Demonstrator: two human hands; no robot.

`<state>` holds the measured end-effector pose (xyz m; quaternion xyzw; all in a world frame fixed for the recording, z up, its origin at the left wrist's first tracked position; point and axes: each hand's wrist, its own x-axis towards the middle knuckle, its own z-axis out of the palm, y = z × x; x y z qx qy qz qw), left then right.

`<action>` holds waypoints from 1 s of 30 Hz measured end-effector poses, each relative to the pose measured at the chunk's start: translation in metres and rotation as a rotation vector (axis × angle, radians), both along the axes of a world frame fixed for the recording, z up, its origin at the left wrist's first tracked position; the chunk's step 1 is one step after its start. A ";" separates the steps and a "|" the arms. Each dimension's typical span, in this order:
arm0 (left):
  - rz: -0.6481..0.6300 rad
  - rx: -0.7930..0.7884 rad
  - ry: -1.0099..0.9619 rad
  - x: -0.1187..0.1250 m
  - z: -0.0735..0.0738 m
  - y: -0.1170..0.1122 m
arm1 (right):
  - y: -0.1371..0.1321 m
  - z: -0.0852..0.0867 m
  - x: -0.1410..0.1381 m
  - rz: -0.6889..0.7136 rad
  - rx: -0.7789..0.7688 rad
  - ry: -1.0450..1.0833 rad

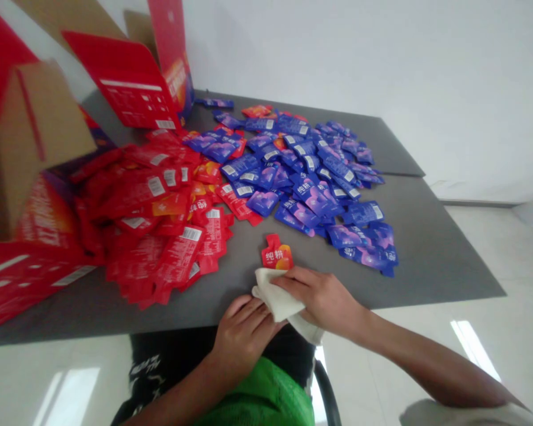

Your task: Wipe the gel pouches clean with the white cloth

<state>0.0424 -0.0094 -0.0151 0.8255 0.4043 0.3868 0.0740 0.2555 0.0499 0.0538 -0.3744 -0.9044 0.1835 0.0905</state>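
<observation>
My right hand [322, 296] lies on a white cloth [279, 299] at the near edge of the dark grey table [426, 248], fingers closed over it, pressing it against a single red-orange sachet [277, 254] that lies apart from the piles. My left hand [244, 331] rests at the table's edge just left of the cloth, fingers together and touching it. A heap of red sachets [160, 219] spreads across the left of the table. A heap of blue-purple sachets [311, 177] covers the middle and right.
An opened red cardboard box [137, 71] stands at the back left, and another red and brown carton [22, 177] sits at the near left edge. A white wall rises behind the table. Pale floor tiles lie to the right.
</observation>
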 end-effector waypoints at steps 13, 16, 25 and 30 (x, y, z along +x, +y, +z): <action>-0.014 0.017 0.002 -0.001 0.003 0.001 | 0.029 0.011 -0.003 -0.061 0.098 0.030; -0.026 -0.018 -0.006 -0.002 0.003 0.001 | 0.004 0.005 0.001 0.017 0.009 0.005; -0.094 0.043 0.109 -0.008 0.009 0.006 | 0.072 0.000 -0.009 -0.143 0.111 -0.106; -0.148 0.059 0.170 -0.014 0.014 0.011 | 0.036 0.010 0.002 -0.047 0.163 0.021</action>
